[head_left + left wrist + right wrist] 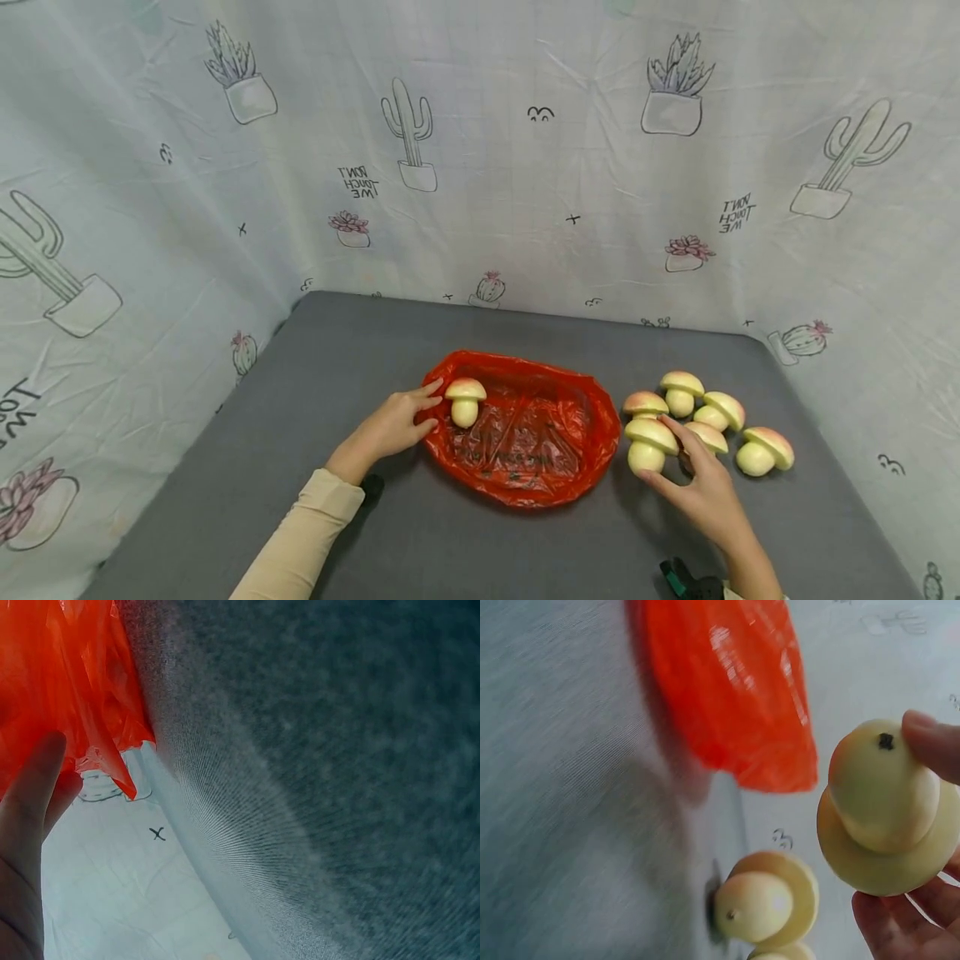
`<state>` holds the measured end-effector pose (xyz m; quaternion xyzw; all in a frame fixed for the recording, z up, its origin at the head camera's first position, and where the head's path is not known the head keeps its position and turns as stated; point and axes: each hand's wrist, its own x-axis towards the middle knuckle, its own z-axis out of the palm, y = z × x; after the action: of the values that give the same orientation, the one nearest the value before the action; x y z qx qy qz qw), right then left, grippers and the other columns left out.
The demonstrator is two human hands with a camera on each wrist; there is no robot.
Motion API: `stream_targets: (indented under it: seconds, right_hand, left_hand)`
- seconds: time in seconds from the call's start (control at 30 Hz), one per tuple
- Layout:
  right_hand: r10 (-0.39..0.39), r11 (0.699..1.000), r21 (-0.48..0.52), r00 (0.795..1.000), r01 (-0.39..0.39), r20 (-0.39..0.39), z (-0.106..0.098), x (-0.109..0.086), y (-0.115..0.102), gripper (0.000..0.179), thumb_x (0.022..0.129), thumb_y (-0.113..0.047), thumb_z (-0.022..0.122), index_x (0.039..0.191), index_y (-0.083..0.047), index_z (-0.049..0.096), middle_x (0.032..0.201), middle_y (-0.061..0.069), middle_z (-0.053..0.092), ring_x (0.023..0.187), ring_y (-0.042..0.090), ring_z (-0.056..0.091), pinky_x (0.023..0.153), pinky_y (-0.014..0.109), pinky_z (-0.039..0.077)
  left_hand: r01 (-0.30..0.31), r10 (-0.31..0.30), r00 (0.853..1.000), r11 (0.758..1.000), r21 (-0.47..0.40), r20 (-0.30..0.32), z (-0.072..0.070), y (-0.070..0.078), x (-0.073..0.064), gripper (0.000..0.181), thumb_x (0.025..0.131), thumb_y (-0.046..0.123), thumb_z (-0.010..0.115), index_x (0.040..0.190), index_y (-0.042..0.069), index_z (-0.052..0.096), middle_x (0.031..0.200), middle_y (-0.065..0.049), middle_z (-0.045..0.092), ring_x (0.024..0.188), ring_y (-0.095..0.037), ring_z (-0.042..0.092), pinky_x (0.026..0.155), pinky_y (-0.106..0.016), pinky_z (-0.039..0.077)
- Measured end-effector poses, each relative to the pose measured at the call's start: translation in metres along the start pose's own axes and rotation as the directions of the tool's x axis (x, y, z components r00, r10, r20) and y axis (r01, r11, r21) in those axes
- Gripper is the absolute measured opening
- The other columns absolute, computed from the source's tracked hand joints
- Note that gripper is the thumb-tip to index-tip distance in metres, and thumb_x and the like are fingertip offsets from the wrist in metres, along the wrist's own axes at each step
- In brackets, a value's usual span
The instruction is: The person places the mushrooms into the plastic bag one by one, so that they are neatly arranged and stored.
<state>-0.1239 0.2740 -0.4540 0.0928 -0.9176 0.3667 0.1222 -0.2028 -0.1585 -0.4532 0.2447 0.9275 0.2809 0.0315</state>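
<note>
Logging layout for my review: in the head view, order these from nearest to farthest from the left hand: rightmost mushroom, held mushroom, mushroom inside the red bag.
1. Mushroom inside the red bag: left end, by the left hand.
2. Held mushroom: in the right hand.
3. Rightmost mushroom: on the table's right side.

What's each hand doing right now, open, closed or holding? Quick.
Left hand: open, fingers at the edge of the red plastic.
Right hand: holding a mushroom-shaped piece between thumb and fingers.
</note>
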Motion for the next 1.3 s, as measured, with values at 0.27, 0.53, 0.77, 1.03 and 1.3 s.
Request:
stream_targets:
  seconds: [0.27,0.53,0.77,1.03,1.3]
  right_hand:
    - [-0.071,0.986,0.152,0.997,0.068,0.013,0.004,0.016,-0.015,0.076,0.079,-0.011,0.076,0.145,-0.014,0.039,0.136,0.01,0.049,0.11,-0.017,0.042,0.087,0.005,0.035]
    - [-0.102,0.986,0.138,0.992,0.092,0.07,0.022,0.033,-0.033,0.075,0.08,-0.018,0.076,0.145,-0.019,0.039,0.13,0.004,0.053,0.107,-0.007,0.046,0.085,0.029,0.048]
    - [-0.161,0.967,0.223,0.976,0.126,0.148,0.041,0.052,-0.05,0.075,0.082,-0.025,0.075,0.146,-0.011,0.038,0.138,0.005,0.048,0.113,0.019,0.053,0.091,0.044,0.047]
    - [-0.218,0.948,0.271,0.961,0.168,0.169,0.058,0.073,-0.065,0.075,0.081,-0.028,0.076,0.145,-0.016,0.039,0.133,0.004,0.051,0.111,0.02,0.056,0.089,0.046,0.048]
    - [-0.224,0.943,0.296,0.948,0.153,0.225,0.079,0.091,-0.079,0.076,0.081,-0.035,0.075,0.145,-0.015,0.039,0.136,0.006,0.05,0.111,0.023,0.055,0.091,0.051,0.045]
  left_hand:
    - [0.002,-0.002,1.0,1.0,-0.028,0.014,0.002,0.003,0.001,0.045,0.091,0.012,0.062,0.132,-0.003,0.053,0.148,-0.017,0.038,0.039,-0.004,0.022,0.045,-0.02,0.032]
    - [-0.002,0.002,1.0,1.0,-0.023,-0.001,0.002,0.001,-0.001,0.045,0.09,0.011,0.063,0.132,-0.003,0.054,0.148,-0.017,0.039,0.039,-0.003,0.022,0.045,-0.019,0.031]
    - [0.005,-0.005,1.0,1.0,-0.014,-0.017,0.001,0.0,-0.002,0.045,0.09,0.011,0.064,0.131,-0.003,0.055,0.147,-0.017,0.04,0.038,-0.003,0.022,0.045,-0.02,0.031]
    - [0.013,-0.013,1.0,1.0,-0.018,-0.003,0.003,0.002,0.001,0.045,0.09,0.013,0.063,0.132,-0.001,0.054,0.149,-0.014,0.038,0.038,-0.003,0.024,0.044,-0.019,0.032]
    - [-0.004,0.004,1.0,1.0,-0.017,-0.01,0.002,0.003,0.001,0.045,0.09,0.011,0.063,0.132,-0.003,0.054,0.148,-0.016,0.038,0.037,-0.003,0.023,0.043,-0.019,0.032]
